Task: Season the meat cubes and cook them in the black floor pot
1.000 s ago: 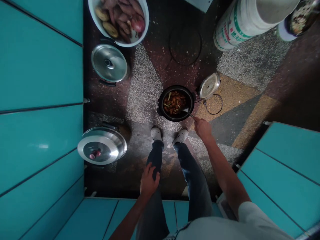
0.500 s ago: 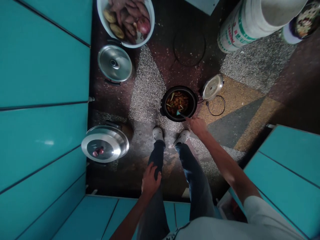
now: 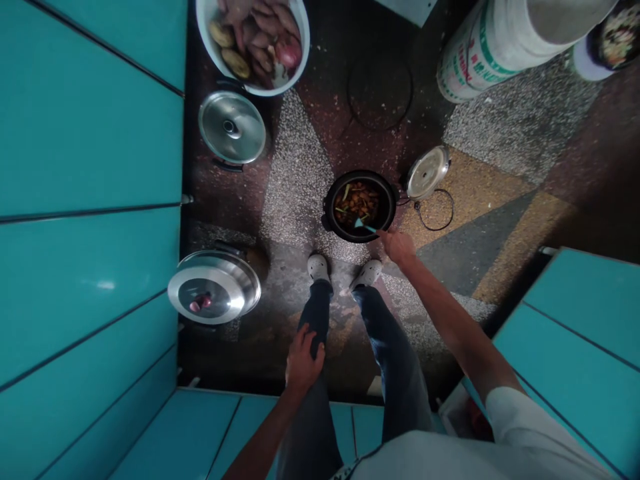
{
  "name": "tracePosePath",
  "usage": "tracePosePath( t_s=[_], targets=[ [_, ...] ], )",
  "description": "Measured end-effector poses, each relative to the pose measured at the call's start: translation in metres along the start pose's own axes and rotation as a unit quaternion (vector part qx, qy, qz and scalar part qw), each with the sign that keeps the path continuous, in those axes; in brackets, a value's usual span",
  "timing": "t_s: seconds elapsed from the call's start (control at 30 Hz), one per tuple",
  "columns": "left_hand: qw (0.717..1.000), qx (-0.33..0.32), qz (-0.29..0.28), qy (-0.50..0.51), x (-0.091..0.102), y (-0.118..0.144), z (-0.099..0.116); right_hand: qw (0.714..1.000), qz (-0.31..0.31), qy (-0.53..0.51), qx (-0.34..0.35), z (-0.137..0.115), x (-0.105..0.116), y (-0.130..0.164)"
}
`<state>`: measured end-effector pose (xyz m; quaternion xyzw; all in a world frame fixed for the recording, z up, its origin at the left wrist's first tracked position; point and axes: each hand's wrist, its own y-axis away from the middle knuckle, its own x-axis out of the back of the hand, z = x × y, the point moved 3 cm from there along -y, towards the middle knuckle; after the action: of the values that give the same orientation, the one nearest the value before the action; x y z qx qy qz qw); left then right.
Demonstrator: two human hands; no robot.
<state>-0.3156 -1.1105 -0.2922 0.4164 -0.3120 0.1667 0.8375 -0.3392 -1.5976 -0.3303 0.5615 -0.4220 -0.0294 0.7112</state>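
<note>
My right hand [image 3: 399, 247] is wrapped round the handle of a teal spatula [image 3: 367, 227]. The spatula's head rests in the near part of a dark electric cooking pot [image 3: 391, 203], against the brown stewed food [image 3: 356, 201], which has green and yellowish strips in it. Below, my left hand [image 3: 303, 359] lies on my left leg, its fingers spread and holding nothing. To the right of the pot a round metal lid [image 3: 428, 173] is tilted up beside a looped black cord [image 3: 453, 212].
Two lidded metal pots, one farther off [image 3: 231, 127] and one nearer [image 3: 214, 287], stand at left. Beyond them is a white basin [image 3: 306, 40] of potatoes and onions. A tall white bucket [image 3: 457, 79] stands at upper right. Teal cabinets [image 3: 90, 140] border the floor.
The spatula head has shifted slightly to the right in the pot, and more of its teal handle shows. My left hand stays on my leg.
</note>
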Motion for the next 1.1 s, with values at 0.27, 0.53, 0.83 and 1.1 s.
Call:
tracePosePath(
  t_s=[0.27,0.53,0.83,1.1],
  targets=[
    [1.0,-0.006,0.002,0.005,-0.002,0.0,-0.001,0.998,0.052,-0.035,-0.004,0.0,-0.009,0.003],
    [1.0,-0.008,0.001,0.002,-0.003,0.001,-0.002,0.992,0.06,-0.054,-0.098,0.026,-0.015,0.027],
    [1.0,-0.011,-0.003,-0.005,0.0,-0.002,0.001,0.983,0.015,-0.132,-0.13,-0.002,-0.034,0.007],
    [1.0,-0.005,-0.004,0.003,0.0,-0.003,0.001,0.974,0.024,-0.18,-0.135,-0.004,-0.026,0.03]
  ],
)
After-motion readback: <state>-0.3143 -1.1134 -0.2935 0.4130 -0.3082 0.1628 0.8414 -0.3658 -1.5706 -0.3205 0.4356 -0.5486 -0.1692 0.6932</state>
